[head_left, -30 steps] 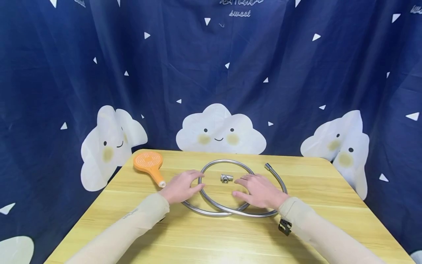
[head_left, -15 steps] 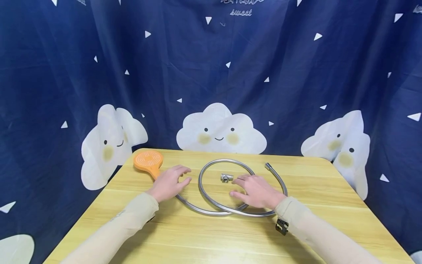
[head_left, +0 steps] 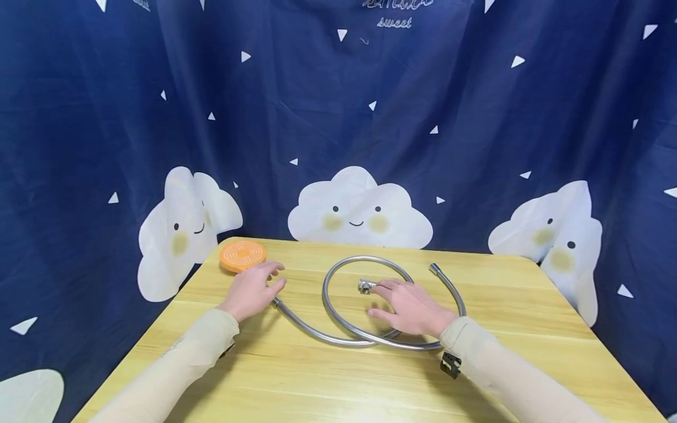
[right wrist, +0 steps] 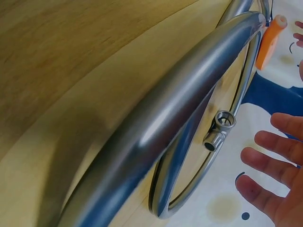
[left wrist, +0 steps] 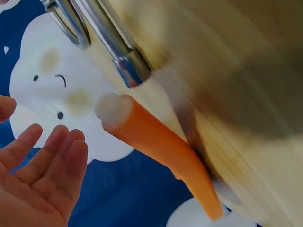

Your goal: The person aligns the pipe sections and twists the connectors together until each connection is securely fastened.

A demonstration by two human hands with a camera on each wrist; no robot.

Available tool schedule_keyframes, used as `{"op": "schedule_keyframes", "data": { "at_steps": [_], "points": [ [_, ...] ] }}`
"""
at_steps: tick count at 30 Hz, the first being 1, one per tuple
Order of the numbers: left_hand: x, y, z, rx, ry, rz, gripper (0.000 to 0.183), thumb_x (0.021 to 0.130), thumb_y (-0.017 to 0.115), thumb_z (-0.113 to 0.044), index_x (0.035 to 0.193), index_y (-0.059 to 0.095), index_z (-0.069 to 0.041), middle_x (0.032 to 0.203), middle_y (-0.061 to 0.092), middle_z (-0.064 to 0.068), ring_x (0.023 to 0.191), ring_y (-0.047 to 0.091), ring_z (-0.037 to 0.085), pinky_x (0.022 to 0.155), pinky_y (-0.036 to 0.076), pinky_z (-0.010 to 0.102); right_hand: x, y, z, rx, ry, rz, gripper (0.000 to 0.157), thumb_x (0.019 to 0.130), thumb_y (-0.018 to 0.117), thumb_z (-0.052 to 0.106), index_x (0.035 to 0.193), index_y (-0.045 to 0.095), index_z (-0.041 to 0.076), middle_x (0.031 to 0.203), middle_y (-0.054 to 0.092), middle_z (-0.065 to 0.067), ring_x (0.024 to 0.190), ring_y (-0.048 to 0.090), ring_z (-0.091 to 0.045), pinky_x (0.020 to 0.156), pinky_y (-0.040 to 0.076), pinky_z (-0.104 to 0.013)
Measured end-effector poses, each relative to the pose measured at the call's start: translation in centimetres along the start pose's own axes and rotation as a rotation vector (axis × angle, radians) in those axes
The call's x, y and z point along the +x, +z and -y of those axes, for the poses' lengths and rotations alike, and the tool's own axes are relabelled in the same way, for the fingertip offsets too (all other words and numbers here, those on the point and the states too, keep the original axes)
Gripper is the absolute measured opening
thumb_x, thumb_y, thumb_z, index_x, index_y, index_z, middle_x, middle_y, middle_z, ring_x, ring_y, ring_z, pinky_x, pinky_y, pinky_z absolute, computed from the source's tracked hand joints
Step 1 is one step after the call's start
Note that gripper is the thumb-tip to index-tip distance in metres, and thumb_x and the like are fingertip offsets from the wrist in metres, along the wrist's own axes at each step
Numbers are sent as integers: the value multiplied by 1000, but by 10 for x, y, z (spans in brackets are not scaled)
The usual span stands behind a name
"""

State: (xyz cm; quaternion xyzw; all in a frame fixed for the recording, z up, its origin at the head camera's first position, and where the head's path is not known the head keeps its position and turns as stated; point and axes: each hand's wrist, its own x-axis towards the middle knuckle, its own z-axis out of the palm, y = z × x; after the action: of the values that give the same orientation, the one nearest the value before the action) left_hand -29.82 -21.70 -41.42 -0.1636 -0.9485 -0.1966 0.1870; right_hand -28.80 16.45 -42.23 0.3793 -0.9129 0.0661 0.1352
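Observation:
An orange shower head (head_left: pixel 243 255) lies on the wooden table, its perforated face up. My left hand (head_left: pixel 251 291) hovers above its handle (left wrist: pixel 156 137), fingers relaxed and holding nothing; in the left wrist view a gap parts them. One end of the grey metal shower hose (head_left: pixel 341 341) shows just right of that hand. My right hand (head_left: pixel 414 308) is over the coiled hose with loosely bent fingers and nothing in its grasp. Beneath its fingertips sits a small chrome tee fitting (head_left: pixel 365 286), partly hidden in the head view but seen whole, inside the loop, in the right wrist view.
The hose's other end (head_left: pixel 435 269) points toward the back of the table (head_left: pixel 338 388), right of the loop. Behind the table hangs a dark blue curtain (head_left: pixel 317 88) with white clouds. Black straps show at the wrists.
My left hand has moved left, away from the hose loop, to above the shower head's handle, uncovering one hose end. My right hand has barely shifted, drawing slightly nearer the tee fitting.

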Motion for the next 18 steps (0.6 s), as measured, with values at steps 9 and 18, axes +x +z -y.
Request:
{"op": "schedule_keyframes", "data": {
  "at_steps": [9, 18],
  "points": [
    [-1, -4, 30, 15, -137, -25, 28, 94, 62, -33, 114, 70, -15, 93, 73, 0, 85, 69, 24, 69, 54, 46, 7, 1, 6, 29, 9, 12, 61, 98, 53, 59, 139, 60, 13, 139, 62, -9, 129, 57, -28, 107, 47, -49],
    [2, -10, 45, 61, -271, 63, 38, 95, 61, -39, 123, 67, -13, 89, 73, 2, 69, 64, 23, 54, 45, 38, 6, 1, 6, 22, 8, 10, 59, 98, 53, 59, 138, 61, 16, 139, 61, -9, 130, 56, -28, 108, 46, -49]
  ]
}}
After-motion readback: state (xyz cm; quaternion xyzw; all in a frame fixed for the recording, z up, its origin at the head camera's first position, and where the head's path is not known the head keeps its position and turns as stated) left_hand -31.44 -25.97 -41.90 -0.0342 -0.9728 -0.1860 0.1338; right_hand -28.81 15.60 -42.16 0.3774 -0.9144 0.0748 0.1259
